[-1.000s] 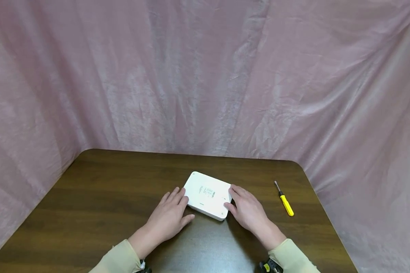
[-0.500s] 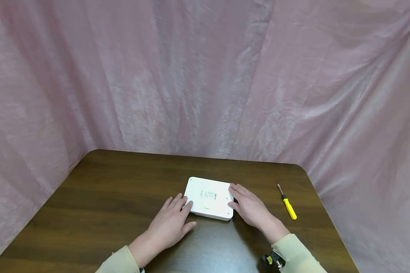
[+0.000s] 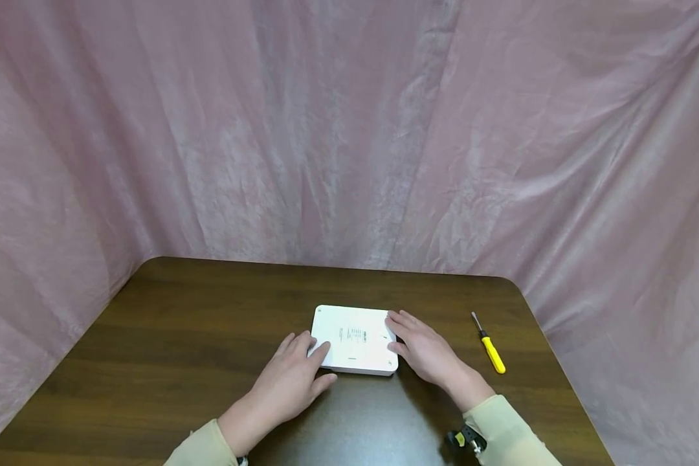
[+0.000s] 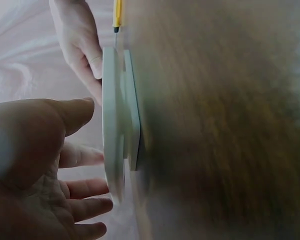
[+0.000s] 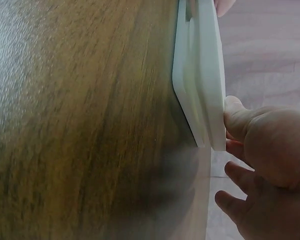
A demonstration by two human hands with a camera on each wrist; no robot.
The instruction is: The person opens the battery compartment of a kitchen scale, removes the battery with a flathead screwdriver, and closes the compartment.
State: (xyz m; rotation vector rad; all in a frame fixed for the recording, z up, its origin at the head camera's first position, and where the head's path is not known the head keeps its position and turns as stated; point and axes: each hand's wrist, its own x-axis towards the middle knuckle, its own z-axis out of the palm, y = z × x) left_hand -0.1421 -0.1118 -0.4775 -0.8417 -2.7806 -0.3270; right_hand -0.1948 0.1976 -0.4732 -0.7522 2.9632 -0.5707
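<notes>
A white, flat, rectangular device with rounded corners lies on the table, its printed side up. Both wrist views reveal a thicker upper body over a thinner lower plate, with a gap between. My left hand rests its relaxed fingers at the device's left edge, the index fingertip on its near-left corner. At the right edge, my right hand touches the top with thumb and fingertips. The right wrist view has that thumb against the printed face, the other fingers loosely spread.
A screwdriver with a yellow handle lies right of the right hand, its tip pointing away. The brown wooden table has rounded far corners. Pink curtains hang behind and at both sides.
The device has turned counterclockwise, so its far edge now lies nearly level in view. Both hands have stayed at its sides and shifted slightly with it.
</notes>
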